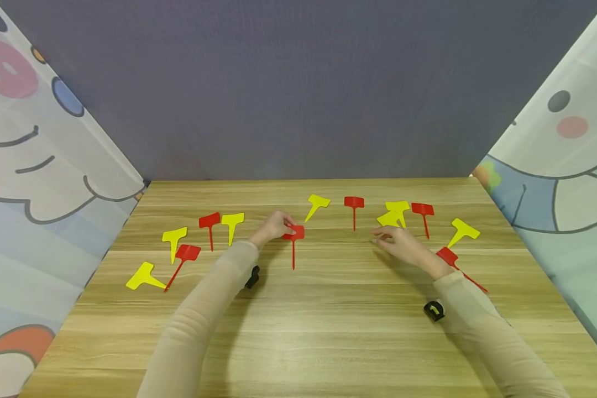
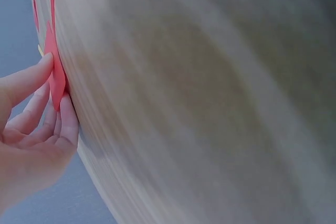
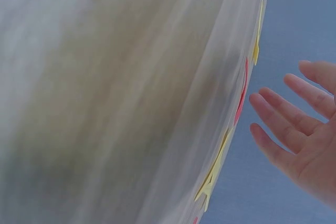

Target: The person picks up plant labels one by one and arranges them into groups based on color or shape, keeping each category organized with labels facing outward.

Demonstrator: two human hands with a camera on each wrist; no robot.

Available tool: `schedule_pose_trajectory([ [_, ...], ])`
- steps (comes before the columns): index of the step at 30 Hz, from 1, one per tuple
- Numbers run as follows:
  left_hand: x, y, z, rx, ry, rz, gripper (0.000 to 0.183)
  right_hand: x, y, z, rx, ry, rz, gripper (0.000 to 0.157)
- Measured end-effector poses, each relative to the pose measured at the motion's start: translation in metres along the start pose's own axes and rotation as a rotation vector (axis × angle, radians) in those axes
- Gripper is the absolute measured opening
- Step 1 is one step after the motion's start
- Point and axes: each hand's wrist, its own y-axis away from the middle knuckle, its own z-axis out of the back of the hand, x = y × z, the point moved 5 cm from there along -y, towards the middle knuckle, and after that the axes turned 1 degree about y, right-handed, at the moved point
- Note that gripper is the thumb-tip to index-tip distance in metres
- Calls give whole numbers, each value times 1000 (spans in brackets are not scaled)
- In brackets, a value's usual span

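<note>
My left hand [image 1: 275, 226] pinches a red T-shaped plant label [image 1: 298, 232] by its wide head, its stem pointing toward me. In the left wrist view, the thumb presses one face of that label and the fingers lie behind it. My right hand [image 1: 403, 244] hovers over the table with loosely spread fingers and holds nothing. Just beyond it, two yellow plant labels [image 1: 397, 206] overlap. Another red plant label [image 1: 354, 202] lies between the hands, farther back, with a yellow plant label [image 1: 319, 200] to its left.
Several red and yellow labels lie at the left, including a yellow one [image 1: 143, 276] and a red one [image 1: 188, 252] whose stems meet. At the right are two red labels [image 1: 423, 209] and a yellow label [image 1: 464, 230]. A grey panel [image 1: 308, 94] rises behind the wooden table [image 1: 323, 342].
</note>
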Motion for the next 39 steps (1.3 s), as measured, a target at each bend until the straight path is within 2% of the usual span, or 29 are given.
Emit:
schedule_pose_trajectory([
  [3,-1,-1,-1,-10,-19,11,16,0,0,0,-1,3,0,31],
  [4,-9,7,1,-11,-43,46,17,0,0,0,-1,4,0,31],
  [9,-17,15,2,-37,-116,-3,17,1,1,0,-3,9,-1,31],
  [17,-23,20,4,-23,-172,-51,26,1,-1,-1,-2,-2,3,31],
  [23,-26,27,11,-57,-152,-135,29,-1,-6,7,2,9,-19,31],
  [27,-30,38,14,-65,-206,-211,32,-3,-9,15,0,30,-39,31],
  [33,-35,56,11,-33,-374,-288,39,-4,-18,23,17,43,-47,32],
  [39,-34,70,1,66,-451,-346,54,-5,-28,27,42,57,-48,34],
])
